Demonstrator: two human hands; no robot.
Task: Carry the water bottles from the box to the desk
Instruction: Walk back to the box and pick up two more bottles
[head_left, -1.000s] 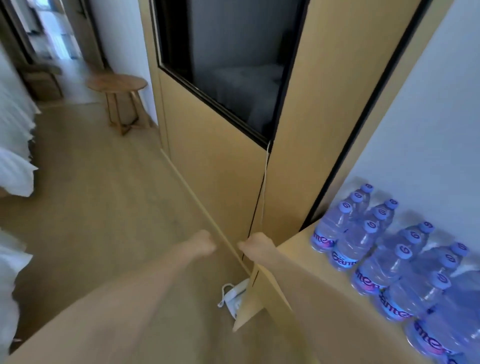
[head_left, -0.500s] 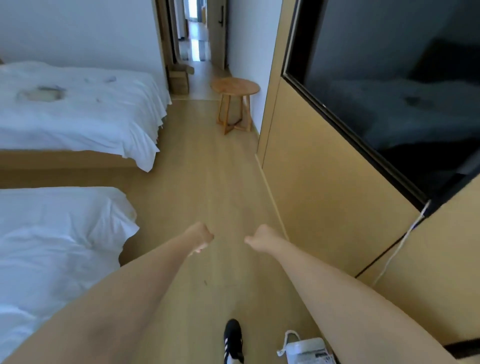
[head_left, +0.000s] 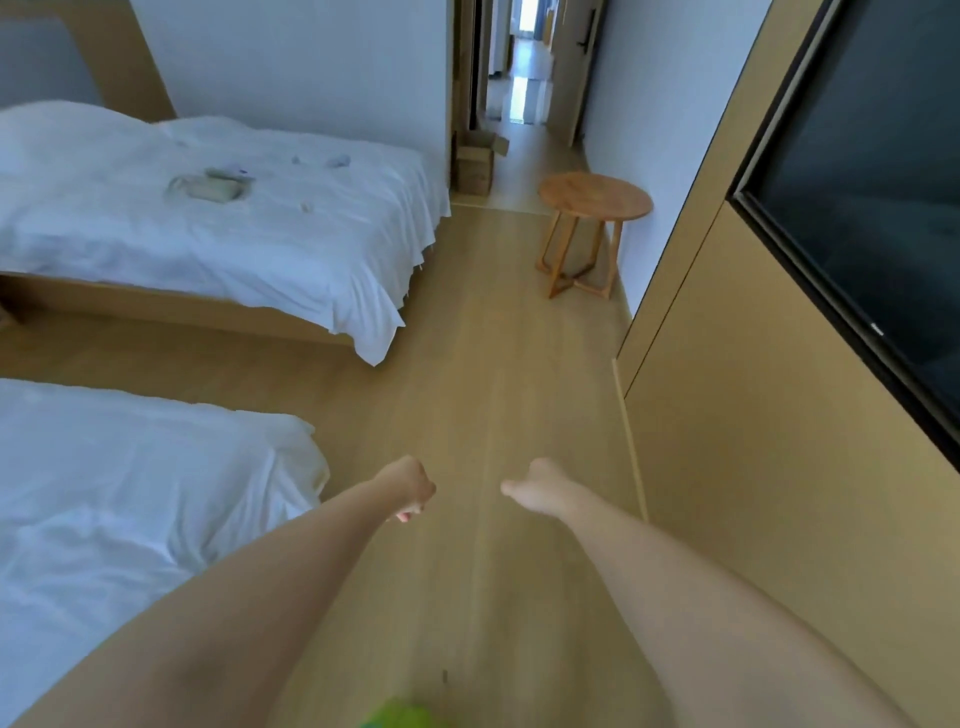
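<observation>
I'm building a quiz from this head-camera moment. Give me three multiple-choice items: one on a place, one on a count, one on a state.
1. Where does the round wooden table stand?
A. Between the beds
B. By the right wall near the doorway
C. On a bed

2. How many beds with white sheets show?
A. One
B. Two
C. Three

3. What do the hands hold?
A. A bottle each
B. One bottle
C. Nothing

Key: 1 B, the round wooden table stands against the right wall; 2 B, far bed and near bed; 3 C, left hand and right hand are curled and empty.
</observation>
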